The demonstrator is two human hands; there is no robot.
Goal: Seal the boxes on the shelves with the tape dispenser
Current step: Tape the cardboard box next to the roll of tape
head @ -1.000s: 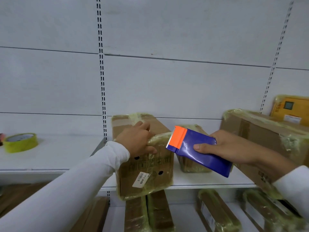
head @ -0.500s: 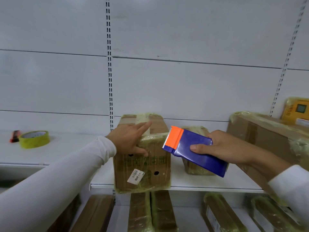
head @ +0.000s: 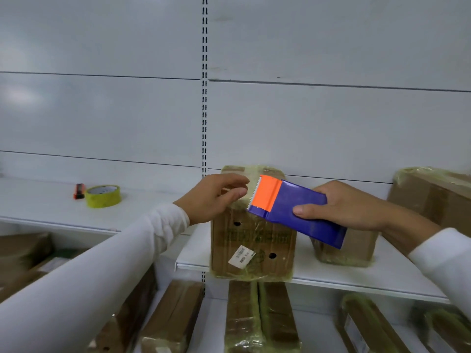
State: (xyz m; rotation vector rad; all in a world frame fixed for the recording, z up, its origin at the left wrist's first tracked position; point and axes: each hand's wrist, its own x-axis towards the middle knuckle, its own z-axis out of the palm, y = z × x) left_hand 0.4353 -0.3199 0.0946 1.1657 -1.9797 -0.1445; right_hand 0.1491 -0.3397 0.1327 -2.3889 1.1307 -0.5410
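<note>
A brown cardboard box (head: 252,245) wrapped in yellowish tape stands at the front edge of the white shelf (head: 356,278). My right hand (head: 341,207) grips a blue tape dispenser (head: 295,212) with an orange toothed head, held over the box's top right corner. My left hand (head: 214,197) hovers at the box's top left corner, fingers loosely curled and thumb pointing toward the dispenser's teeth. Whether the fingers touch the box or hold tape I cannot tell.
A smaller taped box (head: 354,245) stands behind the dispenser and a large one (head: 433,197) at the right. A yellow tape roll (head: 103,196) and a small orange-black tool (head: 79,191) lie on the left shelf (head: 38,205). Several taped boxes (head: 260,317) fill the lower shelf.
My left hand has lifted from lying flat on the box top to a curled pose beside the dispenser's head. The view has shifted left, showing more of the left shelf.
</note>
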